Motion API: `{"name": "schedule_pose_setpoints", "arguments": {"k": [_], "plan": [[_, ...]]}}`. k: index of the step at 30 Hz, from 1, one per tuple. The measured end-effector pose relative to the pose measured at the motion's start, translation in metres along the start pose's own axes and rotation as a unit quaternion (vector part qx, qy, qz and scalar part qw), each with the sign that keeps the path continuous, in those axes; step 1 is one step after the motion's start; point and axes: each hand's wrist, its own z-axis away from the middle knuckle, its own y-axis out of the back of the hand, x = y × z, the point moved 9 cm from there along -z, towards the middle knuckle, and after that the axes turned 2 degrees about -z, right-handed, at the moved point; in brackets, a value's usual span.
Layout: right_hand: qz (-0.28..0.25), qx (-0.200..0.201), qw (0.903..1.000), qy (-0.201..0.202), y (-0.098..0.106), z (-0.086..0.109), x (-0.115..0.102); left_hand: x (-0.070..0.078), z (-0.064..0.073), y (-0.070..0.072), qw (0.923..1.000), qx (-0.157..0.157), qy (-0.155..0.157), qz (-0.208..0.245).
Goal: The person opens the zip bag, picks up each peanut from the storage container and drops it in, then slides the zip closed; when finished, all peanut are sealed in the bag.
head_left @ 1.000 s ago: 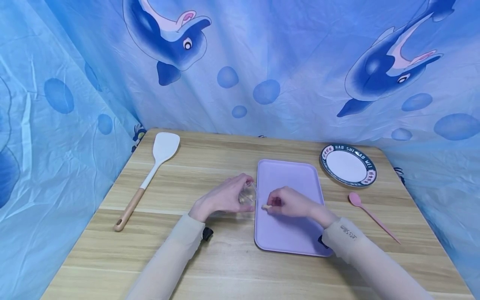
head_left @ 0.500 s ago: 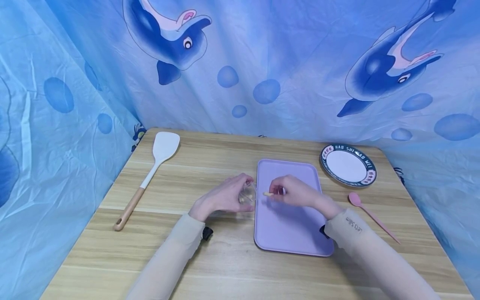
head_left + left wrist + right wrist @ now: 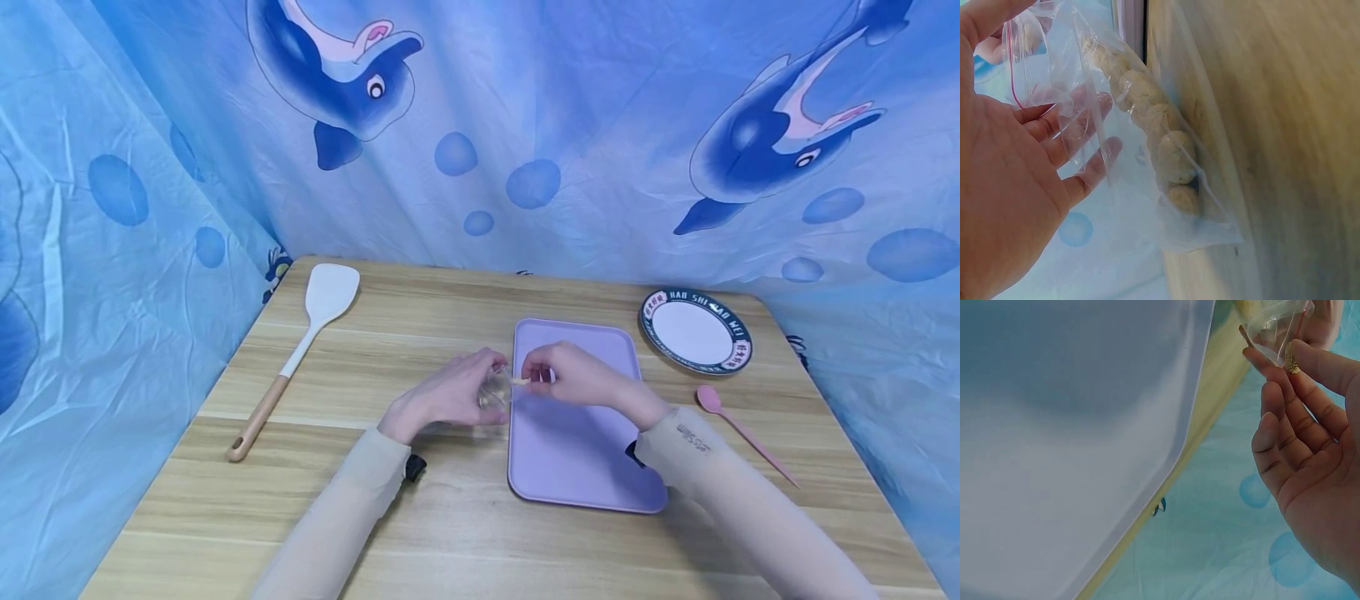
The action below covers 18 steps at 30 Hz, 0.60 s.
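A clear zip bag with a red line along its mouth stands on the wooden table, several rounded tan pieces stacked in it. My left hand grips the bag near its mouth, spreading it, with fingers showing through the film in the left wrist view. Between thumb and fingertips, my right hand pinches a small tan, rough-surfaced piece. That piece is right at the bag's mouth. Beneath the right hand lies the left part of the lilac tray.
To the left lies a white spatula with a wooden handle. A white plate with a dark patterned rim is at the back right, and a pink spoon lies in front of it. A blue dolphin-print curtain hangs behind the table.
My right hand has lifted the small tan piece off the tray and carried it up and left to the bag's mouth. My left hand has stayed in place on the bag.
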Motion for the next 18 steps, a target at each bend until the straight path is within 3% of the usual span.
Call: {"name": "schedule_pose_setpoints", "arguments": {"k": [10,18], "plan": [[-0.006,-0.016,0.9996,0.021,-0.015,-0.012,-0.009,-0.001,0.000,-0.001,1.0000,0.001,-0.002,0.000],[-0.014,-0.029,0.9995,0.006,-0.021,-0.014,-0.007,-0.001,0.000,0.000,1.0000,0.003,-0.002,-0.004]]}}
